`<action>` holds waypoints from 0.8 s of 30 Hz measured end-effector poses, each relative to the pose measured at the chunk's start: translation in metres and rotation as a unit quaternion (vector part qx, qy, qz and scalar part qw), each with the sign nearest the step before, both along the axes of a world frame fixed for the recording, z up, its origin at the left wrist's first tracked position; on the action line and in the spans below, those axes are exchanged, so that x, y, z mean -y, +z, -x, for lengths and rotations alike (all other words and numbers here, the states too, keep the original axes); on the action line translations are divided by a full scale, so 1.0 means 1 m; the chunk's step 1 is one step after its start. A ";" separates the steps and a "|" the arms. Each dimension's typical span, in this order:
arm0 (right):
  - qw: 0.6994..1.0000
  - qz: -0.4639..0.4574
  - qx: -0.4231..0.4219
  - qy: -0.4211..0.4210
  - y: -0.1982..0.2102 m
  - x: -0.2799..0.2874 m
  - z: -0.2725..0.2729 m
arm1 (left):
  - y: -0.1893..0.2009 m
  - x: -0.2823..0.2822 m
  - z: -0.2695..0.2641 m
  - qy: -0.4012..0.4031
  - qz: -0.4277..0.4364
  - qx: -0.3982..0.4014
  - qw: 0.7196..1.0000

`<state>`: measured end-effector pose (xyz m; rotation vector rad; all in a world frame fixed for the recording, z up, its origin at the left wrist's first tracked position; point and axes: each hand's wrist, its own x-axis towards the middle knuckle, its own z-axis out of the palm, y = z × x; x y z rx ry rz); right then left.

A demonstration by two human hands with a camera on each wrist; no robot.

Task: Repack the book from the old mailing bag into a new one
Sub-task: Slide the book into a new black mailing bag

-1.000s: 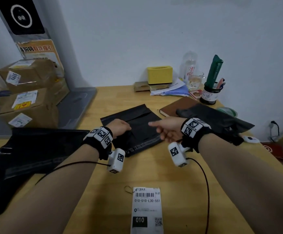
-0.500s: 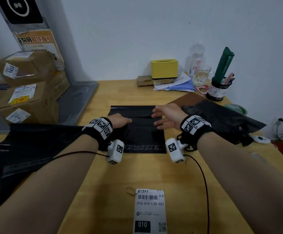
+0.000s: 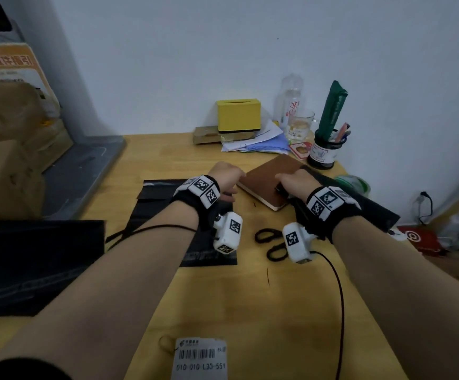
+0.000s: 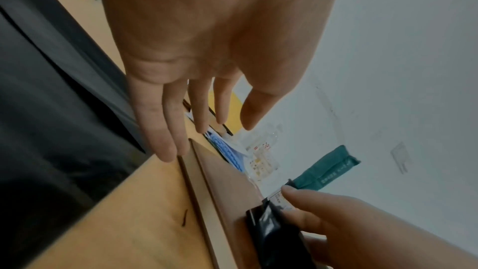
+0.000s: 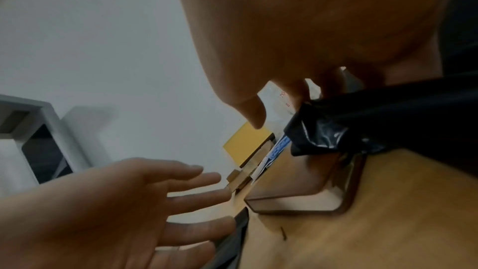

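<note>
While the wooden desk (image 3: pixel 250 311) carries both bags, we note the new mailing bag (image 3: pixel 157 207) flat at our left and the old mailing bag (image 3: pixel 370 207) crumpled at our right. Between them lies the book (image 3: pixel 266 179), brown, closed, its long axis running diagonally from near-centre toward the far right corner, its right end under the old bag's mouth. Our right hand (image 3: pixel 294 182) pinches that black mouth against the cover. Our left hand (image 3: pixel 227 175) is spread, fingers straight, fingertips (image 4: pixel 168 150) just at the book's left edge; it looks the nearer hand to draw the book left toward the new bag.
</note>
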<state>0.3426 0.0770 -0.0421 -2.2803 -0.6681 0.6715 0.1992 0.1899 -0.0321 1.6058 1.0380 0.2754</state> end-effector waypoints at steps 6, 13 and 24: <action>0.999 0.038 0.028 0.023 -0.013 -0.005 -0.015 | -0.013 -0.003 -0.025 0.017 0.070 -0.024 0.997; 0.995 0.070 0.066 0.030 -0.023 -0.009 -0.020 | -0.015 -0.004 -0.045 0.027 0.030 -0.031 0.999; 1.000 0.007 0.001 0.004 -0.013 0.009 -0.004 | 0.004 -0.002 -0.005 0.054 0.093 -0.005 0.994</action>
